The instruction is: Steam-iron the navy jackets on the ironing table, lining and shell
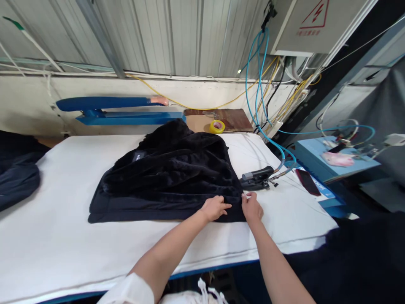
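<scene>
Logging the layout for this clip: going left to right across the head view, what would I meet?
Dark garment at the left edge → black plush garment → right hand → phone → pinkish cloth.

Garment, black: plush face uppermost, rumpled across the middle; dark label with pale lettering at upper left. Smooth band runs along the straight near edge. Lies spread on white table.
</scene>
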The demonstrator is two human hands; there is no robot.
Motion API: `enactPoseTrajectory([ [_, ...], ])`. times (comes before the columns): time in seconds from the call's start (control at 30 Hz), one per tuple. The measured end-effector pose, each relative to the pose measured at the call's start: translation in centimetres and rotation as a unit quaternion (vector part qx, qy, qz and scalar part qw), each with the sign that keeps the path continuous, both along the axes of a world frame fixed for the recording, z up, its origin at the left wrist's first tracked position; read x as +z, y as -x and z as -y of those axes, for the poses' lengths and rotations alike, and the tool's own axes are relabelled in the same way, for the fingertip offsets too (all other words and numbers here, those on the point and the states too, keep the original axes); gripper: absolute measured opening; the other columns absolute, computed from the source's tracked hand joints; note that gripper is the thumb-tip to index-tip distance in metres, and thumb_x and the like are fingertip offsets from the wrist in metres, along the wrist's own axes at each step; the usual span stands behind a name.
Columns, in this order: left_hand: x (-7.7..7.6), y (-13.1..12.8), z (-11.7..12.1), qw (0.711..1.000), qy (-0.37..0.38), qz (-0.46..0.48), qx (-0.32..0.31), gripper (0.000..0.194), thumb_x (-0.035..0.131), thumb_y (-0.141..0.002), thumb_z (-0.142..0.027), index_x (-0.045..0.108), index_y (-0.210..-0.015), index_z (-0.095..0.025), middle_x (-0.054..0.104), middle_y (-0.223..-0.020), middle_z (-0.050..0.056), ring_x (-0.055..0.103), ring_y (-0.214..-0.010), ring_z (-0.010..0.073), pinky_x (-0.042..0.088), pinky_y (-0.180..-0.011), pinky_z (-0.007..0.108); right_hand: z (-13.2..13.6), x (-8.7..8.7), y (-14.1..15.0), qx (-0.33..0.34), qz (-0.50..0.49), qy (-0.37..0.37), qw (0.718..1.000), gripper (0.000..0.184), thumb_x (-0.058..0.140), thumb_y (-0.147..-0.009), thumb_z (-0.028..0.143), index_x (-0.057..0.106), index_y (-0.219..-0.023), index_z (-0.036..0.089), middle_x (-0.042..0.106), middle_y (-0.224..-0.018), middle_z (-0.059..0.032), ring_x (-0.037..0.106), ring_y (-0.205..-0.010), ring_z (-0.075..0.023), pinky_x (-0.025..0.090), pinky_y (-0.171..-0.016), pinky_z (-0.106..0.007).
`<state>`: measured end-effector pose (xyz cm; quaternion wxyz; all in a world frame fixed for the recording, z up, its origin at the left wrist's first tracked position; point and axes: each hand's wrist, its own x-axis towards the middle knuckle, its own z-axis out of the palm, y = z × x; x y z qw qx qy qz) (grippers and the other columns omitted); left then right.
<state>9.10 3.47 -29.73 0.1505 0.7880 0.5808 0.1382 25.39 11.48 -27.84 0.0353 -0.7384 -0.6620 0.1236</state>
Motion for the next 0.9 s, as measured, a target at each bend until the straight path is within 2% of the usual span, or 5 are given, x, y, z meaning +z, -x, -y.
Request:
enactPoseTrajectory([
  [0.27,0.4,-0.6,0.5,0.999,-0.033,-0.036,-0.010,0.046,0.033,-0.084,-0.053,0.036,-0.128,-0.041,0.032,-0.138,-0.002,0.024,-0.124,0.0262,0.022,-0.096,0.054,2.4,-0.8,0.3,0.088,0.065,-0.063,0.992,0.022,0.033,-0.086,0.027,0.053,-0.093,0.022,0.062,-0.080,-0.0064,0.054,-0.084,-0.0202,0.034,-0.071,-0.031],
  [0.4,1.1,-0.2,0.7,0.999,-0.019,-0.038,-0.026,0.042,0.028,-0.087,-0.046,0.033,-0.129,-0.041,0.030,-0.140,-0.001,0.022,-0.127,0.0260,0.018,-0.097,0.058,-0.6,2.4,-0.3,0.069,0.057,-0.148,0.985,0.027,0.037,-0.083,0.030,0.057,-0.099,0.020,0.056,-0.103,-0.0119,0.046,-0.099,-0.0259,0.034,-0.078,-0.035],
  [0.5,1.3,0.0,0.6,0.998,-0.018,-0.047,-0.029,0.045,0.029,-0.087,-0.046,0.031,-0.131,-0.039,0.029,-0.141,-0.001,0.020,-0.128,0.0266,0.016,-0.098,0.059,-5.8,5.5,-1.9,0.183,0.067,-0.197,0.961,0.044,0.042,-0.080,0.036,0.046,-0.121,0.019,0.043,-0.127,-0.0111,0.033,-0.116,-0.0269,0.027,-0.091,-0.038],
  [0.7,1.0,-0.2,0.4,0.998,-0.027,-0.054,-0.035,0.046,0.029,-0.087,-0.045,0.029,-0.132,-0.037,0.027,-0.142,-0.001,0.018,-0.129,0.0257,0.015,-0.099,0.056,-14.1,8.0,-3.0,0.400,0.185,0.009,0.898,0.067,0.052,-0.065,0.062,0.047,-0.123,0.028,0.055,-0.114,-0.0096,0.040,-0.112,-0.0325,0.024,-0.091,-0.051],
  [0.9,1.7,1.7,2.6,0.997,-0.056,-0.028,0.048,0.033,0.040,-0.086,-0.030,0.051,-0.116,-0.033,0.047,-0.121,0.004,0.036,-0.112,0.0222,0.018,-0.097,0.045,-15.1,7.4,-3.2,0.289,0.164,0.105,0.937,0.072,0.037,-0.065,0.075,0.057,-0.110,0.023,0.062,-0.103,-0.0124,0.055,-0.092,-0.0314,0.040,-0.073,-0.040],
])
